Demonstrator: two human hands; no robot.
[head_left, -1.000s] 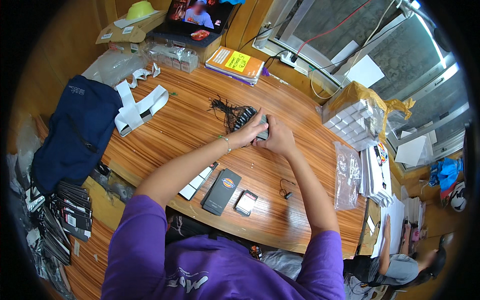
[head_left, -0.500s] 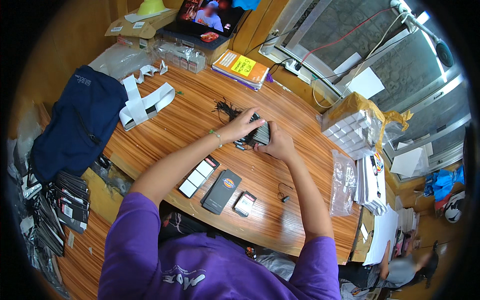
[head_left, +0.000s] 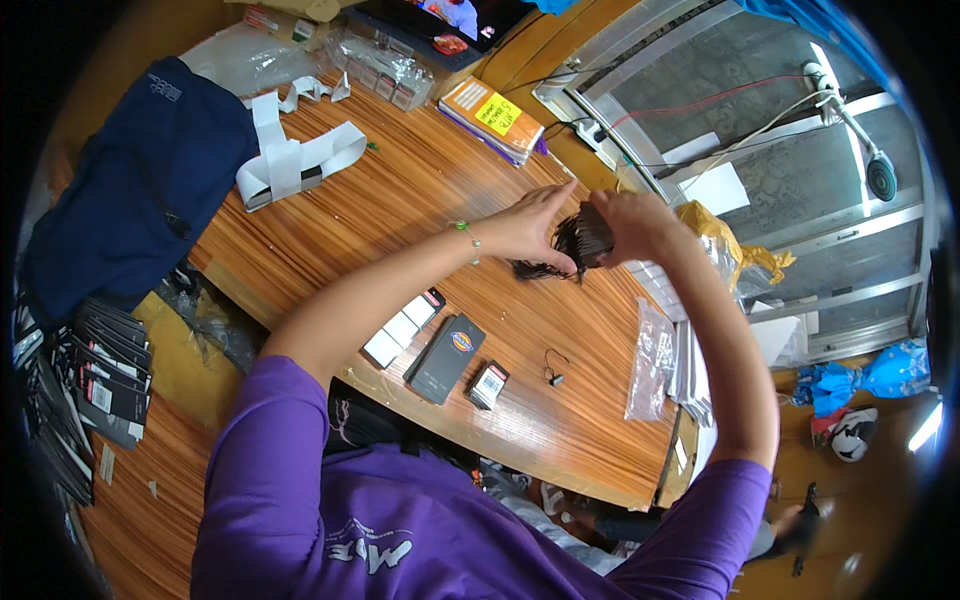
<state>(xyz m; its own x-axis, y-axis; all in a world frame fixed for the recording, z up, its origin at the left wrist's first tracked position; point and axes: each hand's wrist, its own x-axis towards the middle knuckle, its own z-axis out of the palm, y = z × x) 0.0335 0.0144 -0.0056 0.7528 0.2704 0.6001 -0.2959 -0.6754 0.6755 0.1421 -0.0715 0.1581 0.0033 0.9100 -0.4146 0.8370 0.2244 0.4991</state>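
Note:
A thick stack of dark hang tags [head_left: 597, 235] is held up over the far right part of the table. My right hand [head_left: 640, 225] grips its right side, thumb and fingers wrapped round the edge. Black strings [head_left: 562, 255] hang from the tags in a tangle on the left. My left hand [head_left: 525, 230] is beside the strings, thumb and fingers spread wide in a C shape; its thumb tip meets the lower strings. Nearer me lie a dark grey card [head_left: 446, 358] with an oval emblem, a small stack of labels [head_left: 488, 385] and a strip of white labels [head_left: 404, 328].
A small black stringed piece [head_left: 555, 376] and a clear plastic bag [head_left: 650, 360] lie right. White strapping [head_left: 300, 165], notebooks [head_left: 490, 118] and a dark blue bag [head_left: 130, 180] are left and back. Behind my right hand stands a yellow-wrapped package [head_left: 740, 250]. More dark tags [head_left: 115, 370] are lower left.
Both hands have moved right with the tag stack, which is now raised and turned. My left hand has come off the tags and its fingers have spread. The view has shifted.

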